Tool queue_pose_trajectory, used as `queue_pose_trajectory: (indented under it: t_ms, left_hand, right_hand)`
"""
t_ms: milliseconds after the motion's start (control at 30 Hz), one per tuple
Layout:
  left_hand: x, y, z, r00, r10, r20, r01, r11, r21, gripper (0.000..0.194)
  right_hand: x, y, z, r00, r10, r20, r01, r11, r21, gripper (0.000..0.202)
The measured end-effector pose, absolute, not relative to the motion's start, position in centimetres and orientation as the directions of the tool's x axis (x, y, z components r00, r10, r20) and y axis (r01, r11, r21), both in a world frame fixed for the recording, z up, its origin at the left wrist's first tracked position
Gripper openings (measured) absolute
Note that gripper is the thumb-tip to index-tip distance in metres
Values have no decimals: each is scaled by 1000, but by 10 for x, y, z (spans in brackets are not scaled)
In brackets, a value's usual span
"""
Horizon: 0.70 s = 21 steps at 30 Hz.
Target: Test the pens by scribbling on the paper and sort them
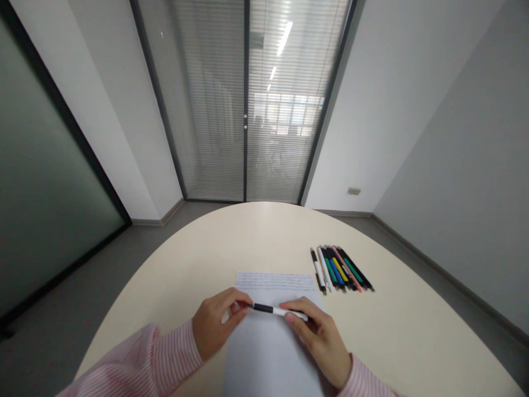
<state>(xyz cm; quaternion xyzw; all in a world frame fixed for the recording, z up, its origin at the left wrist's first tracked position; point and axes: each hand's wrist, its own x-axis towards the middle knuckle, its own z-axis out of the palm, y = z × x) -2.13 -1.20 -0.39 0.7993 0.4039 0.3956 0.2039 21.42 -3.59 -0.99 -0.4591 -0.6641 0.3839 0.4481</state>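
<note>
One striped sleeve [176,350], pink and white, of soft and folded cloth, lies at the left of the sheet of paper [268,353], over the pale, smooth worktop [194,264] with the curved edge. Next comes the left hand [217,322], across the sheet's left edge; its fingers pinch the dark tip end of a pen. Whether the point is out, I cannot tell, because these fingers hide it. The sheet itself is thin, flat and matt; lines of text [275,282], too small to read, occupy its top, and the visible part below looks blank. The pen [270,310] is above the sheet's upper part, almost level: a slim round shape with a black grip and a glossy white barrel. The right hand [318,333], over the sheet's right side, has thumb and fingers pressed on this barrel near its end. As I judge, this pen is chosen, but its handling remains unfinished, since both hands have it. Beyond the sheet's upper right corner, the other pens [339,270] lie side by side, probably plastic: black, white, green, blue, yellow and pink.
</note>
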Motion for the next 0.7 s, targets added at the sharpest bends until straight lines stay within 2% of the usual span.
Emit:
queue_pose_trajectory:
  t_ms: [67,200,300,467,600,700]
  left_hand:
    - [-21,-12,-4,363,815,451,504,-579,640,10]
    - [-22,-12,-10,386,838,385,533,-543,649,29]
    - [-23,-12,-12,361,842,402,523,-539,660,16]
    - [-22,-11,-6,363,819,445,497,-574,651,10]
    - [-22,-10,-6,369,837,404,519,-547,657,19]
    - [-23,-10,-8,378,844,380,523,-534,664,29]
  right_hand:
    - [214,-36,-11,-202,940,277,251,323,-913,17]
    - [212,-38,-10,-226,920,320,251,372,-894,18]
    - [212,-38,-10,-217,921,324,271,376,-886,18]
    - [213,-38,-11,-185,929,321,357,368,-858,18]
    - [212,-43,-8,-231,910,344,418,412,-810,20]
    - [212,-46,-5,-320,878,355,512,476,-715,24]
